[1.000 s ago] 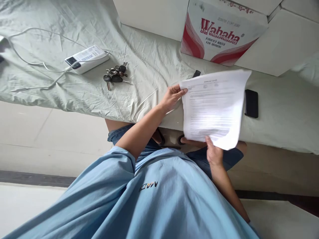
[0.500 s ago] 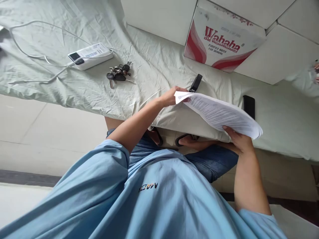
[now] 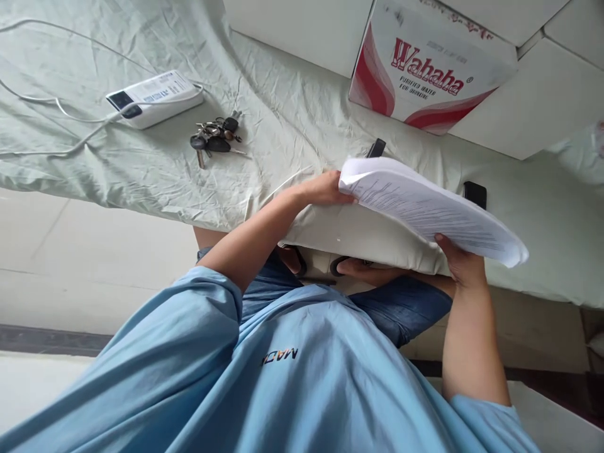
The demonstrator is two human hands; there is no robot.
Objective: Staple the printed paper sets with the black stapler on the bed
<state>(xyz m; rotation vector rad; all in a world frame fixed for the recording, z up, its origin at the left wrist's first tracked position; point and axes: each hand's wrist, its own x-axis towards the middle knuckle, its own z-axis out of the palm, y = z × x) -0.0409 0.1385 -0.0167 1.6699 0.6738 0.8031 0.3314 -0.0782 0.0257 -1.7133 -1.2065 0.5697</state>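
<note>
A stack of printed paper sheets (image 3: 425,211) is held up between my two hands, slightly curved and tilted over the cloth-covered surface. My left hand (image 3: 328,187) grips its left end, with most fingertips hidden at the paper's edge. My right hand (image 3: 462,261) is closed on the lower right edge, thumb lying on the printed face and the other fingers hidden beneath. Just behind the sheets, a black object (image 3: 376,148) and a dark phone-like object (image 3: 475,194) lie partly covered from sight.
Pale green cloth (image 3: 292,113) covers the surface. A white power bank (image 3: 158,100) with a cable and a bunch of keys (image 3: 214,138) lie at the left. At the back stand a Wahaha carton (image 3: 425,75) and white boxes (image 3: 302,31).
The paper stack has shifted to the right and its upper left end has risen, hiding more of the two black objects. Both hands keep their hold. The view has shifted slightly.
</note>
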